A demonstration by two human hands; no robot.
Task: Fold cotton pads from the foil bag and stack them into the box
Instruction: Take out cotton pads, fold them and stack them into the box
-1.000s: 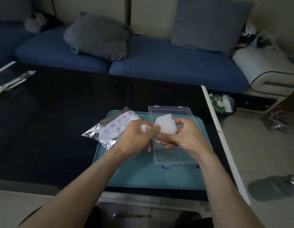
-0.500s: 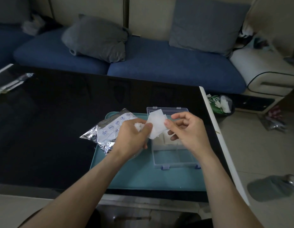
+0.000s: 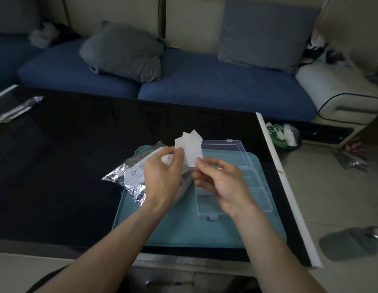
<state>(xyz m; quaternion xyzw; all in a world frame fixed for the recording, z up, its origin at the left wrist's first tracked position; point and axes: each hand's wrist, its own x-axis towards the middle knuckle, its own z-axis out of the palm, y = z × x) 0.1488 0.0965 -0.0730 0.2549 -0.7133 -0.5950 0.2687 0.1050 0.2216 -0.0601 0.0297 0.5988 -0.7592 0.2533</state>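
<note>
Two hands meet above a teal tray (image 3: 205, 235) on a black glass table (image 3: 67, 166); the left hand (image 3: 162, 174) pinches the white cotton pad (image 3: 191, 148) by its left edge between thumb and fingers, with what looks like a second bit of white pad tucked against its palm; the right hand (image 3: 222, 182) pinches the pad's lower right corner with fingertips curled in; the pad is held up in the air, its top corners splayed, above the near edge of the clear plastic box (image 3: 236, 178); the box lies open on the tray, its lid flat toward the far side; the foil bag (image 3: 131, 176) lies crumpled at the tray's left edge, partly on the table, behind the left hand; a blue sofa (image 3: 205, 85) with grey cushions stands beyond the table.
</note>
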